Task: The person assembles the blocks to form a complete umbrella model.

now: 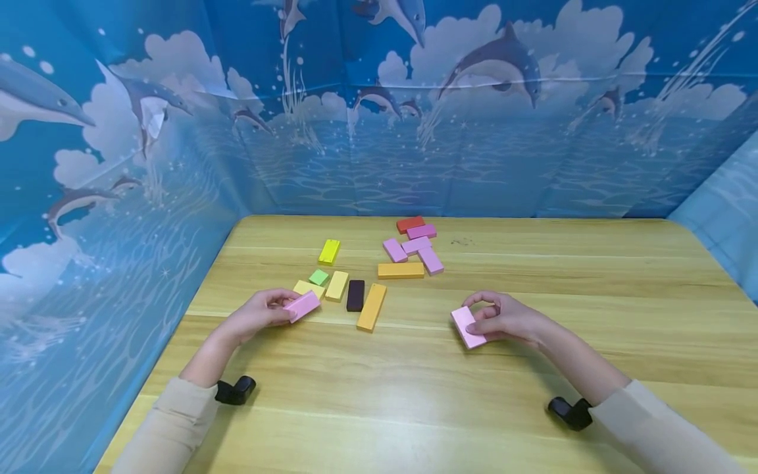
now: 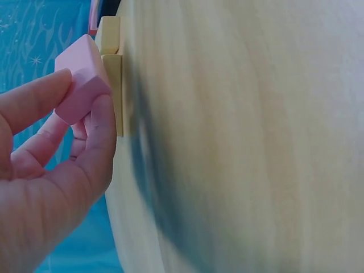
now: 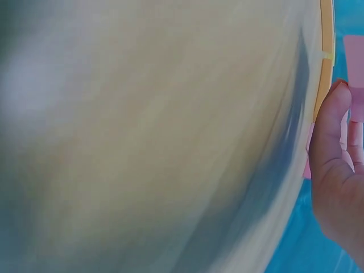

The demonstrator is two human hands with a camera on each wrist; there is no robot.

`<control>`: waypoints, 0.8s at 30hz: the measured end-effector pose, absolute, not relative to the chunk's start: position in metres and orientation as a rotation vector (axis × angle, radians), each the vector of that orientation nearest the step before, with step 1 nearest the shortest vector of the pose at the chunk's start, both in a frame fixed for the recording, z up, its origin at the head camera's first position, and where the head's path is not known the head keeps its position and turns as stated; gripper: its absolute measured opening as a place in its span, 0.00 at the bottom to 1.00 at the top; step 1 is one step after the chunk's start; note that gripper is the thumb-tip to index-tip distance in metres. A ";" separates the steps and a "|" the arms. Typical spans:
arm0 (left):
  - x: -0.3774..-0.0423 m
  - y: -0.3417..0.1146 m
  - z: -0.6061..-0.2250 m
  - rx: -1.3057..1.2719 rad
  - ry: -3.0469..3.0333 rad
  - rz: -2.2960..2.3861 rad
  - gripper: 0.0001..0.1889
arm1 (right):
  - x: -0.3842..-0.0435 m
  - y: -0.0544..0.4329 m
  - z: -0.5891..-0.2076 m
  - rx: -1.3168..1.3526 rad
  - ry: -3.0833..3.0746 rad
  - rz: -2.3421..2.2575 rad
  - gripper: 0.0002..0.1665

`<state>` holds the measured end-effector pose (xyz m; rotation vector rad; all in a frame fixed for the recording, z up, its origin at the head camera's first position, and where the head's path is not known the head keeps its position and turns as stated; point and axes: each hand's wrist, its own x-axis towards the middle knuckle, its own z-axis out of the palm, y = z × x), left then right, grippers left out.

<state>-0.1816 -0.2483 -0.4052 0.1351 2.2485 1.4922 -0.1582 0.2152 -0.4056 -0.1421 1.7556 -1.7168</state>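
My left hand pinches a pink block between thumb and fingers. In the left wrist view that pink block is raised off the table, in front of two pale yellow blocks. My right hand holds another light pink block by its edge, over the table at the right. Only part of this block shows in the right wrist view. Just beyond the left hand lie a pale yellow block, partly covered, a second pale yellow block and a small green block.
Between the hands lie a black block and an orange block. Farther back are a second orange block, several pink-purple blocks, a red block and a bright yellow block. A dolphin-print curtain borders the wooden table.
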 end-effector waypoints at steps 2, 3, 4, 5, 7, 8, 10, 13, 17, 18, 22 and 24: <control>-0.181 -0.248 -0.402 0.138 2.221 1.514 0.22 | -0.154 0.219 -0.407 -0.146 1.746 -1.724 0.22; -0.181 -0.248 -0.401 0.142 2.211 1.520 0.22 | -0.153 0.220 -0.408 -0.150 1.740 -1.728 0.22; -0.182 -0.247 -0.400 0.141 2.200 1.528 0.22 | -0.151 0.222 -0.408 -0.154 1.738 -1.729 0.22; -0.182 -0.246 -0.399 0.139 2.191 1.536 0.22 | -0.149 0.223 -0.409 -0.153 1.736 -1.730 0.22; -0.182 -0.245 -0.397 0.122 2.176 1.554 0.22 | -0.144 0.225 -0.410 -0.157 1.730 -1.731 0.22; -0.182 -0.244 -0.396 0.119 2.169 1.564 0.23 | -0.142 0.226 -0.410 -0.161 1.725 -1.733 0.22; -0.182 -0.241 -0.394 0.096 2.158 1.587 0.23 | -0.138 0.227 -0.410 -0.172 1.727 -1.729 0.22; -0.183 -0.238 -0.392 0.086 2.139 1.626 0.24 | -0.131 0.228 -0.409 -0.182 1.730 -1.726 0.23; -0.184 -0.233 -0.388 0.083 2.079 1.680 0.26 | -0.123 0.226 -0.409 -0.195 1.727 -1.737 0.22; -0.185 -0.231 -0.387 0.080 2.062 1.688 0.27 | -0.121 0.225 -0.409 -0.198 1.724 -1.742 0.22; -0.187 -0.222 -0.380 0.065 2.024 1.691 0.30 | -0.115 0.221 -0.411 -0.191 1.691 -1.772 0.22; -0.189 -0.216 -0.376 0.071 2.007 1.689 0.31 | -0.111 0.219 -0.412 -0.177 1.674 -1.785 0.22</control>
